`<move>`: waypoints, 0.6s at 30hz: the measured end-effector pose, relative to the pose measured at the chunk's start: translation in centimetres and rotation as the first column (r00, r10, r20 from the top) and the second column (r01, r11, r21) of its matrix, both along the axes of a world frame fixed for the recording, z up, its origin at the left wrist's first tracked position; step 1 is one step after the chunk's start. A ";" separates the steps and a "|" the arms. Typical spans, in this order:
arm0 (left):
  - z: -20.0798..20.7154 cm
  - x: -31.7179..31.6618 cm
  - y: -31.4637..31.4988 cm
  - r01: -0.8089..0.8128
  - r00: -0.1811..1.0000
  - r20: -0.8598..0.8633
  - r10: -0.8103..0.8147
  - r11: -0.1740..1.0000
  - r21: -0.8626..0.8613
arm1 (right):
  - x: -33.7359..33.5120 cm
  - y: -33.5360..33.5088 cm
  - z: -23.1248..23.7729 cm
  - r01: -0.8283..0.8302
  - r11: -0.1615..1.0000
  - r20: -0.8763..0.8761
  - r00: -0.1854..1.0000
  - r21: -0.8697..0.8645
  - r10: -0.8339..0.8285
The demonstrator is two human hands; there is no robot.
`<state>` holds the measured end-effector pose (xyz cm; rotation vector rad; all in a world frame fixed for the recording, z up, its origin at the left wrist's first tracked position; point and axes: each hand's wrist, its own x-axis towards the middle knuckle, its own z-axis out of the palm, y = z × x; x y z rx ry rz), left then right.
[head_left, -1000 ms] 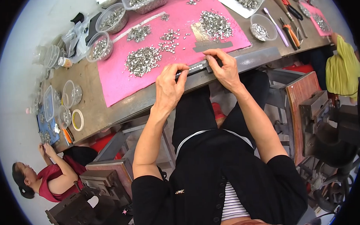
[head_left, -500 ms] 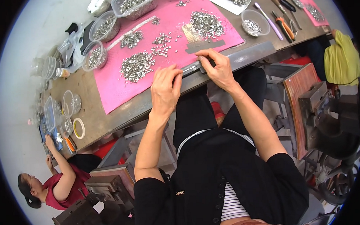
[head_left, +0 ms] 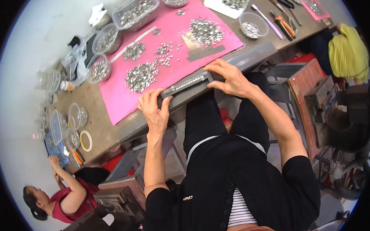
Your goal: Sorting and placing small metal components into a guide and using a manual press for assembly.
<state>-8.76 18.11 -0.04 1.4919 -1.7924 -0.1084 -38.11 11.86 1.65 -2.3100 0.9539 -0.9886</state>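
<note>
My left hand (head_left: 154,110) grips the left end of a dark, narrow metal bar, thumb on the near side and fingers on the far side. My right hand (head_left: 230,79) clasps its other end in the same way. Along a slot in this bar (head_left: 184,89) runs a row of small shiny metal pieces. The bar is at the bench's near edge, tilted so that its slotted face shows. Just beyond it, loose piles of small silvery metal pieces (head_left: 141,77) lie on a pink mat (head_left: 121,102). A flat grey strip (head_left: 206,53) rests on the mat too.
Clear plastic tubs (head_left: 107,39) of metal pieces stand along the mat's far left side. Pliers (head_left: 283,25) and a purple-handled brush (head_left: 267,21) lie at the right. A tape roll (head_left: 85,141) sits at the left. One person (head_left: 69,199) works at left, another (head_left: 348,52) at right.
My hands have gone from pinching with the fingertips along the bar to gripping it at both ends. The left hand has shifted left and nearer. The slotted face now shows more fully.
</note>
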 end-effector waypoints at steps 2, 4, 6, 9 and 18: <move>0.4 -2.4 -1.0 0.124 0.990 -0.069 -0.124 0.992 0.000 | -3.3 2.5 1.4 0.093 0.996 -0.035 0.995 -0.001 -0.093; 1.0 -5.7 -2.7 0.270 0.951 -0.161 -0.264 0.963 0.012 | -6.7 4.3 2.4 0.176 0.984 -0.023 0.984 -0.020 -0.177; 1.7 -10.2 -4.4 0.452 0.861 -0.261 -0.437 0.892 -0.001 | -10.3 6.2 2.7 0.289 0.947 0.027 0.957 -0.138 -0.288; 1.8 -18.9 -6.9 0.678 0.688 -0.426 -0.588 0.729 0.088 | -16.9 11.6 4.8 0.523 0.850 0.060 0.852 -0.056 -0.520; 2.9 -50.3 -7.1 0.994 0.113 -0.675 -0.729 0.085 0.074 | -27.1 24.6 4.9 0.987 0.152 0.016 0.153 -0.056 -0.988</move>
